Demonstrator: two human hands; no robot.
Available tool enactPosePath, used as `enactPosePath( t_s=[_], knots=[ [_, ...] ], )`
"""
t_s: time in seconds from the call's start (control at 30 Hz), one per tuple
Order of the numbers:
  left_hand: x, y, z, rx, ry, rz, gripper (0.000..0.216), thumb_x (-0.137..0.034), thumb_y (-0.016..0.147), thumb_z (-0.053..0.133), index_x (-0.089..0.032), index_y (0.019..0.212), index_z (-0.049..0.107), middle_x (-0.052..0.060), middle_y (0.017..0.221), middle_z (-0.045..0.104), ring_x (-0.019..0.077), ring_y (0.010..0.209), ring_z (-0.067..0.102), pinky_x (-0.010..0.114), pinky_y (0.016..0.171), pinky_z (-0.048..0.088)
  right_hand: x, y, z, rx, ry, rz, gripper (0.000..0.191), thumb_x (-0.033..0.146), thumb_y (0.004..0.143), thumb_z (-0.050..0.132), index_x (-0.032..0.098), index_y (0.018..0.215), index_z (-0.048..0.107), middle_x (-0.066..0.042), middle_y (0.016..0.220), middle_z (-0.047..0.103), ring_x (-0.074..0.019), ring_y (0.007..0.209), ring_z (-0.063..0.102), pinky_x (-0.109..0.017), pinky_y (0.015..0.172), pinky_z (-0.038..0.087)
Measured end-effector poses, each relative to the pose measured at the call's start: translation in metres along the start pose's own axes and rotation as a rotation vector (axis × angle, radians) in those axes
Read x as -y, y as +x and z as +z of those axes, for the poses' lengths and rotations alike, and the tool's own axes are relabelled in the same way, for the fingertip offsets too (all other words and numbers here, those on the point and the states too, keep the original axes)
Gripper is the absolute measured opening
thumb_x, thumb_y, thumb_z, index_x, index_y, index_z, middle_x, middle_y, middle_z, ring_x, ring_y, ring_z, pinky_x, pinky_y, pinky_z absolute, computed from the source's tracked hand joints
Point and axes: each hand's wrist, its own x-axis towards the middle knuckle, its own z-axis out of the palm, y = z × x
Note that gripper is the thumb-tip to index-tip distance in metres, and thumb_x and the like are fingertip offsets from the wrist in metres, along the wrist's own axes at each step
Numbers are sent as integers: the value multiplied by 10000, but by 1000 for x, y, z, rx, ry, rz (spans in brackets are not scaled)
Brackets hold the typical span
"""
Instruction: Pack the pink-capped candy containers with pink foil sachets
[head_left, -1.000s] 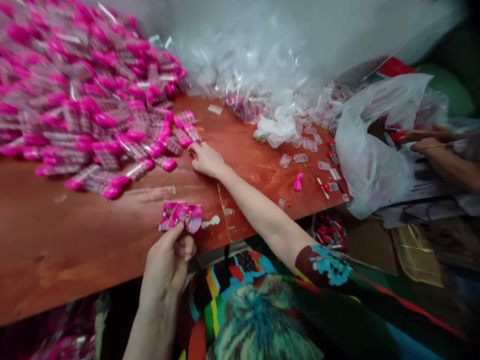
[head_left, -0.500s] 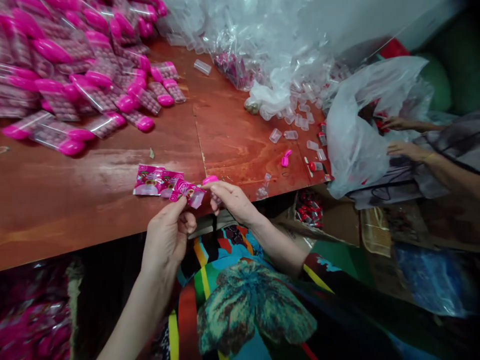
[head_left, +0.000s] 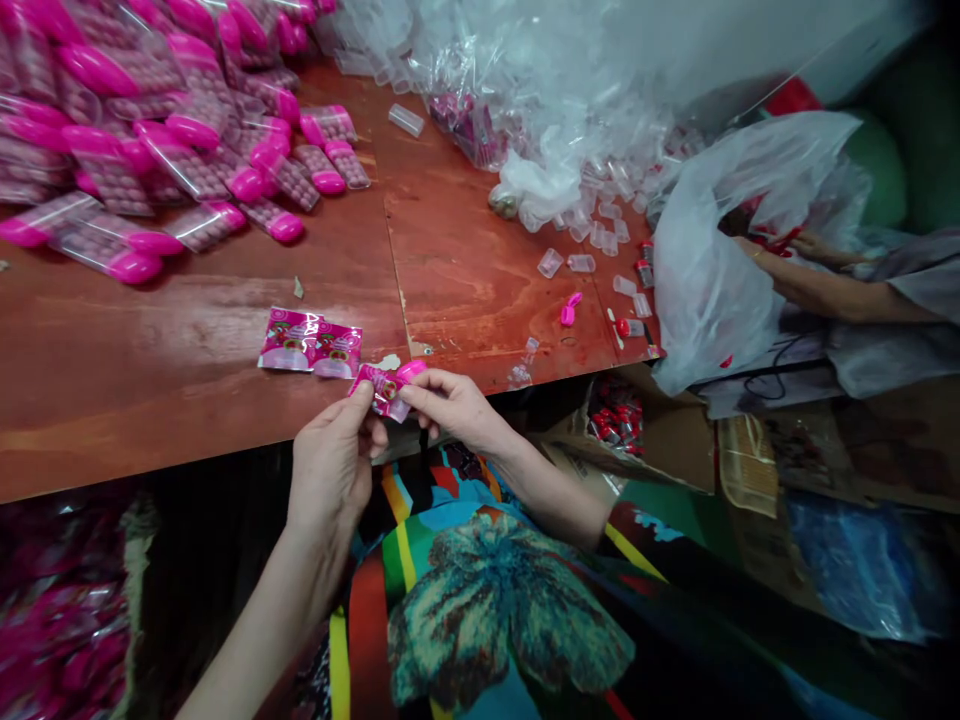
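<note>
A small printed pink sachet (head_left: 384, 386) is pinched between the thumb and fingers of my left hand (head_left: 334, 465). My right hand (head_left: 459, 412) is closed around a clear container with a pink cap (head_left: 412, 369). Its body is mostly hidden in my fingers, and its cap sits right beside the sachet. The right fingertips touch the sachet's right end. Two more pink sachets (head_left: 289, 340) lie side by side on the wooden table (head_left: 300, 420), just beyond my left hand.
At the far left lies a heap of pink-capped containers (head_left: 202, 150) filled with small balls. Clear plastic bags and empty tubes (head_left: 581, 263) cover the back. A loose pink cap (head_left: 571, 310) is at the right. A co-worker's hands (head_left: 780, 265) reach into a white bag (head_left: 697, 320).
The held sachet has come away from the two on the table and moved closer to the pink cap. My hands have drawn nearer together. The co-worker's arm has reached further into the bag.
</note>
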Motion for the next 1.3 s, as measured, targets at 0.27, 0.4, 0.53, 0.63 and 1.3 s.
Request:
enactPosePath(
  t_s=[0.27,0.4,0.53,0.63,1.3],
  knots=[
    [0,-3,1,71,-16,-148,362,-390,630,875,-137,702,627,-35,451,502,69,359,398,183,340,251,-1,5,-2,-61,-220,-260,375,501,919,606,171,743,621,15,770,494,-81,661,496,-202,579,424],
    [-1,0,-2,32,-58,-147,330,-351,689,830,-163,633,564,-25,413,484,75,350,384,186,349,284,-5,1,-4,-99,5,-192,290,468,977,520,215,1076,623,25,791,503,-67,561,457,-191,477,389],
    [-3,2,-3,13,-102,-126,324,-329,725,816,-171,627,552,-26,426,493,73,356,395,183,356,300,-8,-9,-5,-54,213,-203,404,376,949,578,276,1315,437,25,910,570,-38,467,388,-174,383,318],
    [-1,2,-2,39,-121,-134,289,-333,748,809,-167,659,589,-30,441,501,68,358,394,182,359,303,-8,-15,-2,18,265,-204,488,353,934,613,300,1348,360,30,939,576,-26,444,364,-174,375,309],
    [-2,-7,0,109,47,-92,414,-481,710,836,-176,624,569,-11,483,538,76,425,430,189,399,312,-18,-19,7,13,-28,-312,474,324,966,563,246,1393,374,-52,1095,628,-149,884,611,-322,838,528]
  ],
)
